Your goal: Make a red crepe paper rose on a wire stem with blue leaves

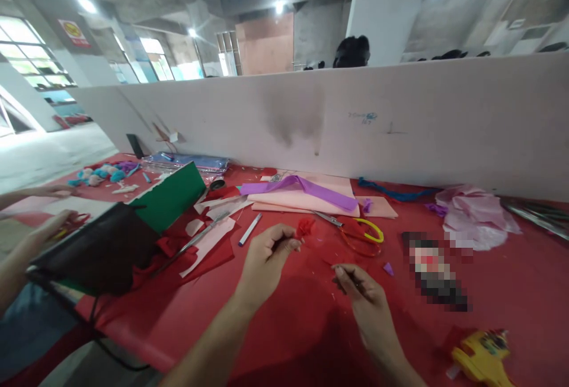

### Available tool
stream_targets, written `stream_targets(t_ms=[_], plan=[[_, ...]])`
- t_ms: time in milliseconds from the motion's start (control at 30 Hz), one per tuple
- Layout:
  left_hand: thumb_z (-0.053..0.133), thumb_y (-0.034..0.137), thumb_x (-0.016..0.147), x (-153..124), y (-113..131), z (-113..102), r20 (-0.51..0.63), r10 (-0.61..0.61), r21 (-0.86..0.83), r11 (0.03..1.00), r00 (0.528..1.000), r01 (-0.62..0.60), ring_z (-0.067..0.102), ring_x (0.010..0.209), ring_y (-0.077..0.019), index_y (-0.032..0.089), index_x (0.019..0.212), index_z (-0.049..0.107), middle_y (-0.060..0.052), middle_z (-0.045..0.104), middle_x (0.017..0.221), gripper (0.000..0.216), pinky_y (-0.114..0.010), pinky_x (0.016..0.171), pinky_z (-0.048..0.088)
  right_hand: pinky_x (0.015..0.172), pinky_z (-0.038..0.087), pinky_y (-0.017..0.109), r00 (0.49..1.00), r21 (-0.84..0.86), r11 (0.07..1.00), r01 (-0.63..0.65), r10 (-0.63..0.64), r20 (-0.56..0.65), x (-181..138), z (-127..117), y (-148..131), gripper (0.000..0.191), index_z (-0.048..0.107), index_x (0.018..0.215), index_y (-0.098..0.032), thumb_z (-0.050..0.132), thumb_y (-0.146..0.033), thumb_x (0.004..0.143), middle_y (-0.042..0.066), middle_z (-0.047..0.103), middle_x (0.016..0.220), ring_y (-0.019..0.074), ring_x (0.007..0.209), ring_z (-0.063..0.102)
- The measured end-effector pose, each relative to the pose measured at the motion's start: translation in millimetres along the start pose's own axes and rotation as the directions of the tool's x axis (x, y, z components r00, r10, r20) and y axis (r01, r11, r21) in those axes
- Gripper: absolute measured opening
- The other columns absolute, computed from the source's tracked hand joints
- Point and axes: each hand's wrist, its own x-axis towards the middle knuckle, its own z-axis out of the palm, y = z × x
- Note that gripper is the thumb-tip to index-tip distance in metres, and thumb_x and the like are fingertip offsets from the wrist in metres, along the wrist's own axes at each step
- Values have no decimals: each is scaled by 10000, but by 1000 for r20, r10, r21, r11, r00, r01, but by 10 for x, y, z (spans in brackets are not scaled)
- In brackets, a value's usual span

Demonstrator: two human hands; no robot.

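Observation:
My left hand (270, 252) pinches a small red crumpled-paper flower (306, 228) between thumb and fingertips, over the middle of the red table. To the right and nearer me, my right hand (365, 293) has thumb and fingers pressed together; a thin dark bit shows at the tips, too small to name. Between and beyond both hands lie scissors (374, 230) with a yellow and red handle, their blades pointing left. A white marker (249, 230) rests just left of my left hand. A purple scrap (388, 268) lies near my right hand.
Peach paper sheets (306, 197) with a purple strip (284, 185) lie behind. At right are pink tissue (475, 221), a pixelated object (435, 271) and a yellow glue gun (482, 356). A black bag (100, 250), green board (171, 200) and another person's hands (56, 227) are left.

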Motion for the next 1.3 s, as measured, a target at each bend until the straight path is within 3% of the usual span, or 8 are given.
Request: stream_targets(t_ms=[133, 300, 733, 867, 1067, 1167, 1233, 1300], plan=[[571, 158, 803, -69, 5, -104, 80, 257, 115, 957, 963, -265, 551, 638, -122, 167, 720, 650, -8, 630, 676, 116, -241, 638, 423, 707, 469, 281, 990, -20, 989, 143, -143, -12, -177, -10, -234, 194, 670, 856, -211, 654, -391, 784, 23, 643, 802, 170, 753, 586], [585, 152, 804, -87, -257, 69, 70, 382, 129, 913, 922, -388, 577, 623, -130, 170, 714, 666, -21, 653, 655, 122, -243, 615, 446, 734, 475, 272, 853, -139, 844, 518, -522, 10, -408, 12, -660, 179, 647, 984, -267, 658, -262, 805, 8, 609, 907, 140, 783, 568], [558, 189, 848, -65, -466, 362, 151, 480, 113, 860, 864, -498, 611, 666, -139, 191, 797, 681, -37, 692, 708, 133, -260, 665, 472, 736, 465, 293, 602, -520, 532, 668, -798, -43, -373, -52, -694, 124, 665, 856, -216, 662, -107, 796, 7, 612, 825, 148, 788, 572], [574, 182, 839, -56, -523, 367, 135, 468, 105, 870, 873, -482, 606, 654, -130, 188, 784, 681, -35, 689, 700, 120, -249, 654, 470, 756, 455, 293, 663, -515, 578, 633, -748, -24, -313, -44, -647, 82, 643, 837, -211, 639, -132, 817, 14, 604, 846, 154, 815, 568], [594, 206, 825, -23, -612, 345, 116, 395, 26, 916, 911, -401, 592, 630, -132, 184, 741, 685, -34, 670, 662, 126, -248, 625, 457, 778, 466, 277, 831, -387, 769, 509, -557, -14, -312, -1, -612, 87, 632, 830, -230, 560, -222, 878, 17, 622, 889, 158, 858, 595], [601, 216, 813, -4, -652, 310, 80, 332, -46, 943, 940, -330, 571, 626, -133, 178, 705, 684, -34, 650, 656, 141, -248, 609, 442, 778, 475, 285, 873, -348, 833, 429, -481, -76, -248, -64, -603, 157, 633, 911, -243, 477, -260, 918, 21, 647, 914, 165, 867, 611], [611, 212, 799, -3, -669, 286, 66, 285, -88, 956, 956, -279, 557, 630, -134, 176, 698, 688, -31, 638, 651, 133, -250, 611, 432, 774, 478, 301, 879, -447, 808, 383, -468, -93, -76, -159, -552, 171, 631, 929, -235, 466, -281, 916, 30, 665, 915, 181, 862, 618], [621, 208, 786, -9, -677, 270, 60, 229, -125, 968, 972, -220, 546, 634, -134, 173, 704, 695, -27, 626, 652, 115, -251, 614, 424, 833, 464, 341, 892, -643, 684, 344, -452, -4, 215, -277, -448, 170, 637, 934, -214, 480, -267, 894, 59, 676, 980, 216, 937, 612]])
